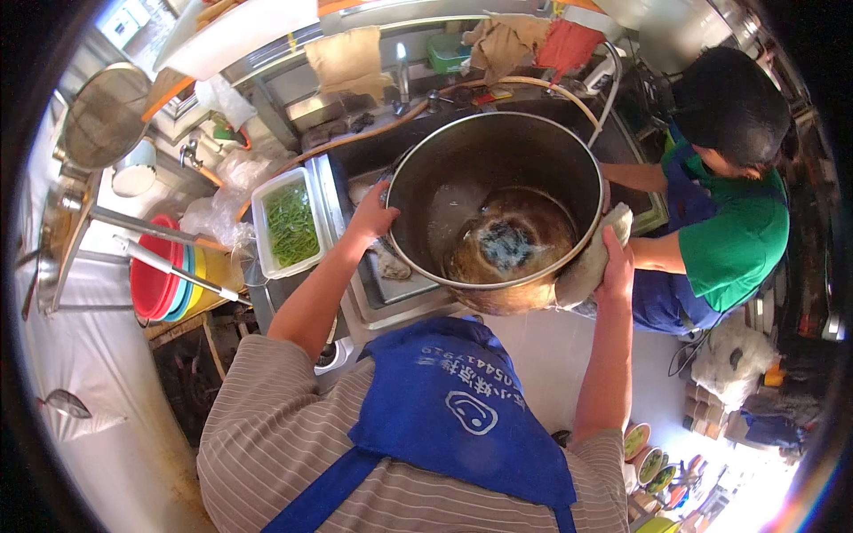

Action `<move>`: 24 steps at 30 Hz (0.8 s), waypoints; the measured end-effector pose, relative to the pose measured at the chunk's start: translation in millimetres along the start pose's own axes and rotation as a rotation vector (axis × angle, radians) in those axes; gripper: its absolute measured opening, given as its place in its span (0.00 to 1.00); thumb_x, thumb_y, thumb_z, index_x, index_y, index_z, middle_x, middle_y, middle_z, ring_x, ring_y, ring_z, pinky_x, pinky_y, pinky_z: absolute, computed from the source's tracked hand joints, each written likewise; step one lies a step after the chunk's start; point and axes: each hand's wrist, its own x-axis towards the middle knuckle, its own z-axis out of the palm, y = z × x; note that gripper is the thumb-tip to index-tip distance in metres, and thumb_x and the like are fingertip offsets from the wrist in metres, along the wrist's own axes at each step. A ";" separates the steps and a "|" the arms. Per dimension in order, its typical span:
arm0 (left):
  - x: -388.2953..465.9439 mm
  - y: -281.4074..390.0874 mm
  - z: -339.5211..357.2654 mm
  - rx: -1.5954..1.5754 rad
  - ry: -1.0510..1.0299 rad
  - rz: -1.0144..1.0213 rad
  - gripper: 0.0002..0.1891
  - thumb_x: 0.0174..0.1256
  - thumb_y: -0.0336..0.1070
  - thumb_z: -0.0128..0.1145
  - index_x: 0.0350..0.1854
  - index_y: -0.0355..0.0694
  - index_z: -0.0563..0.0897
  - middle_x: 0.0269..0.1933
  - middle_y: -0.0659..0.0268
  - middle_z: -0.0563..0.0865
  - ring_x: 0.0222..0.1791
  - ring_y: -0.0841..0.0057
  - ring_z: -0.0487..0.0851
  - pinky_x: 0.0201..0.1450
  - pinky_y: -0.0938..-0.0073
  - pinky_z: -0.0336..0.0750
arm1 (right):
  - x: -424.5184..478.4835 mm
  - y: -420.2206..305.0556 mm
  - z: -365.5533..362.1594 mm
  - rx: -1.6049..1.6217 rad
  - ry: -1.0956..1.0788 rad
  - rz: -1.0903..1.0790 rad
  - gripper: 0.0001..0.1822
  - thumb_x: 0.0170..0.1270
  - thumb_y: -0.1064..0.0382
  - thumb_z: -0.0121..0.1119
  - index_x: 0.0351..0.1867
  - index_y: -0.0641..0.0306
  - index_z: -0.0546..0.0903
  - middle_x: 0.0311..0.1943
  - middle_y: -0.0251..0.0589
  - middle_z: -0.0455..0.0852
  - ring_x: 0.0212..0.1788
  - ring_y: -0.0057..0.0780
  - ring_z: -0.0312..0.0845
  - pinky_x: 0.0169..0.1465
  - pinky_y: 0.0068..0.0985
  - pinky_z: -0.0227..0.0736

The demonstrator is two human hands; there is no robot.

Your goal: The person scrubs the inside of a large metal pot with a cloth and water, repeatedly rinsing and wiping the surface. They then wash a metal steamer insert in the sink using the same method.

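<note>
A large metal stockpot [460, 166], browned inside with a pale scorched patch on its bottom, is tilted so its mouth faces me over the sink [400, 296]. My left hand [371, 212] grips the pot's left side at the rim, the fingers partly hidden behind it. On the opposite side my right hand [616, 263] presses a greyish cloth [590, 266] against the outer wall. Little of the pot's outside shows. A shallow wet layer seems to shine inside it, though I cannot tell how much liquid there is.
A co-worker in a green shirt [740, 233] stands close on the right, arms reaching behind the pot. At left are a white tub of cut greens [290, 223], stacked coloured basins [156, 273] and a round strainer [106, 116]. A hose [373, 133] and faucet [402, 80] lie beyond the pot.
</note>
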 end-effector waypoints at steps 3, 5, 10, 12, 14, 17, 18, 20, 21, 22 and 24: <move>-15.9 -5.0 -21.6 0.047 -0.042 -0.262 0.33 0.52 0.19 0.56 0.66 0.40 0.71 0.36 0.56 0.86 0.25 0.72 0.84 0.24 0.70 0.77 | 19.5 -12.6 33.9 -0.030 -0.038 0.079 0.22 0.65 0.58 0.62 0.56 0.69 0.76 0.45 0.40 0.83 0.43 0.32 0.80 0.48 0.30 0.77; -30.2 3.7 -29.8 -0.047 -0.043 -0.347 0.37 0.53 0.20 0.57 0.70 0.44 0.67 0.31 0.58 0.85 0.20 0.72 0.81 0.18 0.69 0.73 | 29.4 -15.3 61.5 -0.089 -0.082 -0.050 0.22 0.64 0.58 0.63 0.55 0.68 0.76 0.44 0.40 0.83 0.42 0.31 0.80 0.47 0.30 0.77; -59.1 -13.8 -44.9 -0.104 -0.029 -0.489 0.38 0.55 0.24 0.59 0.72 0.49 0.66 0.29 0.61 0.83 0.17 0.75 0.77 0.17 0.69 0.74 | 38.9 -35.0 127.2 -0.219 -0.234 0.039 0.19 0.64 0.58 0.63 0.52 0.67 0.78 0.41 0.40 0.83 0.39 0.29 0.81 0.42 0.30 0.77; -70.2 -22.9 -46.1 -0.097 -0.062 -0.519 0.38 0.56 0.27 0.61 0.73 0.52 0.65 0.30 0.62 0.84 0.18 0.75 0.77 0.18 0.69 0.74 | 40.2 -42.1 148.5 -0.281 -0.275 0.111 0.20 0.65 0.55 0.62 0.52 0.66 0.79 0.41 0.40 0.84 0.39 0.31 0.82 0.43 0.31 0.78; -78.8 -37.1 -42.0 -0.171 -0.052 -0.554 0.38 0.56 0.28 0.61 0.72 0.53 0.65 0.30 0.62 0.84 0.19 0.75 0.78 0.18 0.70 0.74 | 35.0 -48.5 172.4 -0.345 -0.301 0.160 0.18 0.66 0.54 0.62 0.49 0.65 0.79 0.40 0.39 0.85 0.38 0.30 0.82 0.43 0.30 0.78; -88.8 -39.3 -29.2 -0.227 -0.021 -0.591 0.37 0.54 0.25 0.59 0.71 0.52 0.67 0.31 0.61 0.84 0.20 0.73 0.80 0.18 0.70 0.75 | 19.4 -47.7 210.2 -0.382 -0.302 0.124 0.16 0.64 0.57 0.64 0.45 0.67 0.80 0.33 0.37 0.84 0.31 0.28 0.81 0.35 0.28 0.77; -89.0 -46.2 -23.8 -0.232 -0.022 -0.591 0.36 0.54 0.23 0.57 0.69 0.51 0.68 0.31 0.61 0.84 0.20 0.72 0.80 0.17 0.70 0.75 | 13.5 -48.0 219.3 -0.423 -0.300 0.108 0.16 0.64 0.57 0.64 0.45 0.67 0.80 0.33 0.37 0.84 0.31 0.28 0.81 0.35 0.28 0.77; -87.8 -85.2 -13.9 -0.353 -0.051 -0.575 0.35 0.52 0.21 0.55 0.67 0.50 0.70 0.33 0.61 0.84 0.20 0.72 0.81 0.17 0.69 0.75 | 4.8 -44.3 241.3 -0.496 -0.316 0.077 0.16 0.63 0.58 0.65 0.45 0.67 0.80 0.33 0.37 0.84 0.31 0.27 0.81 0.34 0.27 0.76; -90.2 -87.3 -9.4 -0.377 -0.095 -0.567 0.35 0.52 0.20 0.55 0.67 0.50 0.70 0.33 0.61 0.84 0.20 0.72 0.81 0.18 0.68 0.75 | 2.0 -40.2 247.5 -0.517 -0.341 0.068 0.16 0.63 0.58 0.65 0.45 0.67 0.80 0.33 0.36 0.84 0.31 0.27 0.81 0.34 0.26 0.76; -93.3 -80.2 -5.0 -0.401 -0.140 -0.557 0.35 0.53 0.20 0.55 0.67 0.50 0.70 0.33 0.61 0.85 0.20 0.73 0.80 0.18 0.68 0.76 | -2.0 -36.8 253.2 -0.537 -0.364 0.058 0.16 0.63 0.58 0.65 0.45 0.67 0.80 0.33 0.36 0.84 0.31 0.26 0.81 0.34 0.26 0.76; -105.0 -37.9 1.6 -0.438 -0.136 -0.629 0.35 0.54 0.18 0.52 0.67 0.51 0.70 0.36 0.61 0.85 0.22 0.72 0.82 0.18 0.67 0.76 | -9.9 -31.5 263.3 -0.577 -0.396 0.037 0.15 0.63 0.59 0.65 0.45 0.66 0.80 0.34 0.35 0.84 0.31 0.25 0.81 0.34 0.25 0.76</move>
